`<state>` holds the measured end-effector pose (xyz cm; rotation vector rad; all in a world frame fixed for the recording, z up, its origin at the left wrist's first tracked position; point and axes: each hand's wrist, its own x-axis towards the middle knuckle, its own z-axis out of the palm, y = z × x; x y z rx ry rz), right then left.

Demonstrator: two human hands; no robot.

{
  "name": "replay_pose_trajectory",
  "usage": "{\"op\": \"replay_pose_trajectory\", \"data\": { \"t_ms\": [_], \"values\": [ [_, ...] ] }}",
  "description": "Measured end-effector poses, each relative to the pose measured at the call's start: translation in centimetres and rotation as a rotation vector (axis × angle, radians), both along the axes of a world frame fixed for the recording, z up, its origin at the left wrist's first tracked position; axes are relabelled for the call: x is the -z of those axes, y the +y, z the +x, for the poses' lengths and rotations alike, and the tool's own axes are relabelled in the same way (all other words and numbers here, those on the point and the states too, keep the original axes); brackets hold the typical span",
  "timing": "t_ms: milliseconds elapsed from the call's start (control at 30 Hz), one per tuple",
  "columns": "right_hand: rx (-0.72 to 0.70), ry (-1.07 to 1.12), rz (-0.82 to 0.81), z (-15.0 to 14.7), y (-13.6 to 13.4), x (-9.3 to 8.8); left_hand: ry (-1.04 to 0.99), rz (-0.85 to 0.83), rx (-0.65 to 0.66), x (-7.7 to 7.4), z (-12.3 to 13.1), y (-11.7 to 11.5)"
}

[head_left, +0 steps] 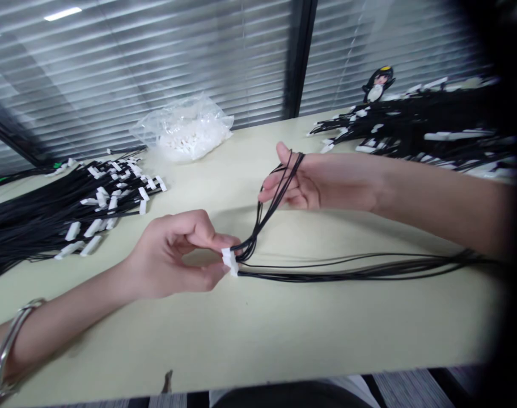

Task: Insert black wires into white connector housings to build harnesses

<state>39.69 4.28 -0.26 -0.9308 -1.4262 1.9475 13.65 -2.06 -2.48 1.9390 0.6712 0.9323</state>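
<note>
A white plastic connector (230, 262) is pinched between the thumb and forefinger of my left hand (177, 255), above the table. Several thin black wires (265, 222) run out of its right side and bend upward. My right hand (299, 184) carries this loop, which lies across the fingers and passes by the thumb; its fingers are loosely curled, not tightly clenched. More black wires (347, 277) extend from the connector to the right, low over the table, and run out of sight under the right forearm. Their far ends are hidden.
Left on the table (258, 334) lies a pile of black cables (24, 221) with white connectors. A clear plastic bag (188, 133) of small white parts stands at the back. More cables (445, 116) and a penguin figure (377, 85) are at the back right, before window blinds (177, 56).
</note>
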Motion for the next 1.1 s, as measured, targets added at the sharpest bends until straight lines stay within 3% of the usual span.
{"op": "replay_pose_trajectory", "data": {
  "t_ms": [200, 300, 467, 567, 700, 800, 867, 933, 1100],
  "values": [
    [-0.096, 0.137, 0.082, -1.1, -0.3, 2.0, 0.009, -0.031, 0.017, -0.2, -0.1, -0.3],
    [-0.055, 0.123, 0.154, -1.6, -0.3, 2.6, 0.002, -0.007, 0.016, -0.2, -0.2, -0.3],
    [0.002, 0.042, 0.180, -1.9, -0.7, 2.2, 0.001, -0.101, -0.015, -0.4, 0.2, -0.3],
    [-0.078, -0.031, 0.214, -1.2, -0.7, 1.4, 0.002, -0.234, -0.051, -0.7, 0.5, -0.1],
    [-0.301, -0.282, 0.491, 0.1, -0.9, 0.1, -0.006, -0.331, -0.095, -0.8, 0.8, 0.3],
    [-0.414, -0.497, 0.769, 0.0, -1.7, -0.6, 0.008, -0.340, -0.105, -0.8, 0.8, 0.6],
    [-0.459, -0.543, 0.859, -0.4, -2.3, -0.8, 0.013, -0.339, -0.118, -0.9, 0.8, 0.6],
    [-0.454, -0.526, 0.842, -0.8, -2.8, -0.9, 0.015, -0.333, -0.112, -0.9, 0.8, 0.7],
    [-0.409, -0.276, 0.594, -0.4, -3.3, -1.8, 0.021, -0.313, -0.100, -1.0, 0.9, 0.7]
  ]
}}
